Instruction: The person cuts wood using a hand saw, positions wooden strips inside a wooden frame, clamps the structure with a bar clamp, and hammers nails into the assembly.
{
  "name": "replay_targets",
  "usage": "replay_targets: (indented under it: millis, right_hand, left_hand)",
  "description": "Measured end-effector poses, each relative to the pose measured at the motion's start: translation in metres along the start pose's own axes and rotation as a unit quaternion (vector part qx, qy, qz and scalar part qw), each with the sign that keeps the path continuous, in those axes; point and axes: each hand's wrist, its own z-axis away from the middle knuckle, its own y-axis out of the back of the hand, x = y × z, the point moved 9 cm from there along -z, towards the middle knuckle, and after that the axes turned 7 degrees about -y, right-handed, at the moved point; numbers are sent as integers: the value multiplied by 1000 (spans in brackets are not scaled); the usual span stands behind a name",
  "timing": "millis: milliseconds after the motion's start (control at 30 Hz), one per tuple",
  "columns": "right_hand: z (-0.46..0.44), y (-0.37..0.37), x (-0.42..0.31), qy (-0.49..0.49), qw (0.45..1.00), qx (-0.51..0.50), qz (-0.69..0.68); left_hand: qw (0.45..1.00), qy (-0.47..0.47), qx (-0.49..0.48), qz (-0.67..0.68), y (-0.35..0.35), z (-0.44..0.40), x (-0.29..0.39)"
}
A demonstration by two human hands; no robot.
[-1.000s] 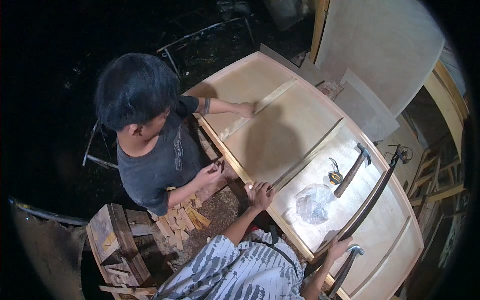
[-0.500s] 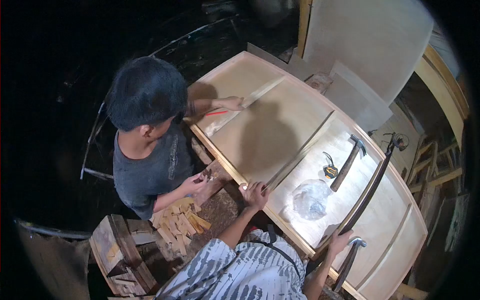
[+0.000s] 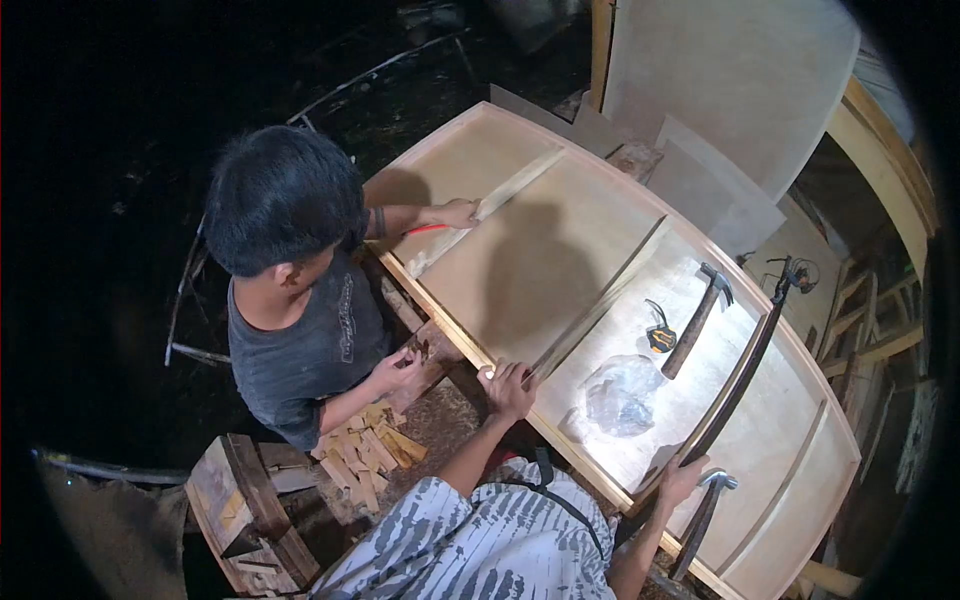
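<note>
The left hand [image 3: 511, 390] is bending its fingers over the near edge of the wooden panel [image 3: 545, 270], clamping on it where the middle strip [image 3: 605, 295] is ending; whether the fingers are also pinching the strip, I cannot tell. The right hand [image 3: 682, 480] is clasping the near end of a long curved bar [image 3: 738, 388], which is stretching away from the hand toward the far right, across the panel. One hammer [image 3: 703, 512] is lying just right of the right hand, its handle crossing the near edge. Farther in, between the hands, a clear plastic bag [image 3: 620, 395] is lying on the panel, with a tape measure [image 3: 660, 338] just beyond it and a second hammer [image 3: 697, 320] resting to the right. Off to the far left, a co-worker's hand [image 3: 457, 213] is touching the left strip [image 3: 510, 190], near a red stick [image 3: 428, 228]. Wood scraps [image 3: 365, 455] are lying piled to the near left, off the panel.
</note>
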Motion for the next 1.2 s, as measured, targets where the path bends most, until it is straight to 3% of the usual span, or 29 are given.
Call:
replay_targets:
  millis: [433,600,633,667,700,733,900,1000,1067,1167,1200]
  right_hand:
    - [-8,-9,15,42,999,-6,-11]
    - [-13,-17,23,5,999,-29,34]
    - [-10,-11,16,-16,999,-36,30]
    - [-7,-11,18,6,1000,-28,0]
    - [-3,-3,9,12,1000,-26,-2]
    - [-7,-12,21,33,999,5,20]
    - [-1,2,11,-50,997,-36,39]
    - [-6,-9,23,13,1000,10,10]
    - [4,10,1,-6,1000,-10,10]
    - [-3,-2,13,-3,1000,7,20]
    - [-4,-4,13,7,999,28,22]
  left_hand:
    - [999,-16,26,-10,10,-2,7]
    - [998,-25,38,-50,-7,3,-4]
    - [996,-34,11,-80,-2,1,4]
    - [994,4,-84,-74,-24,4,-13]
    - [999,-4,-40,-3,-48,14,-33]
    - [998,-25,-24,-44,-17,4,-8]
    - [999,-29,-30,-14,-3,-3,7]
    - [996,-21,-53,-67,-1,-2,10]
    - [994,-14,-71,-85,2,-4,10]
    - [994,-41,33,-97,6,2,8]
    - [996,-32,19,-79,4,0,8]
